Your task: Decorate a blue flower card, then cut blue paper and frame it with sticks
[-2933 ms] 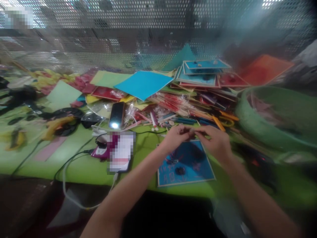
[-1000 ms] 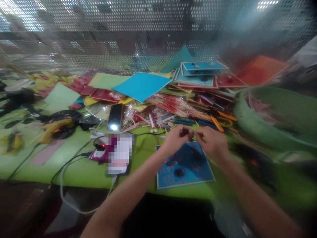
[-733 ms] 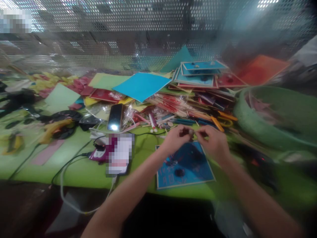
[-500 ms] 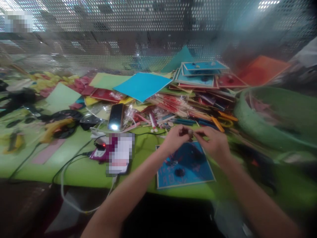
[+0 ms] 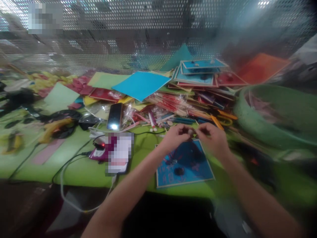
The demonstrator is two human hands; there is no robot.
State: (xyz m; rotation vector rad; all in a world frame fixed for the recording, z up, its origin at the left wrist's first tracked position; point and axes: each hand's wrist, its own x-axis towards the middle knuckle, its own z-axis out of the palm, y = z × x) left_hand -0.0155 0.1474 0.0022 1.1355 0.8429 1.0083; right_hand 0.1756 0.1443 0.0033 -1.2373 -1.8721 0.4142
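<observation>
Grip: left hand (image 5: 174, 137) pinching small grey lump (image 5: 190, 131); right hand (image 5: 214, 137) fingertips just beside, hold unclear. Lump at 12 o'clock from blue board (image 5: 189, 162). Past second: hands barely shifted; finger-work presumably unfinished.

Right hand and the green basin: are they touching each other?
Apart. The head view shows it: a strip of cluttered tabletop lies between the right hand and the green basin.
</observation>
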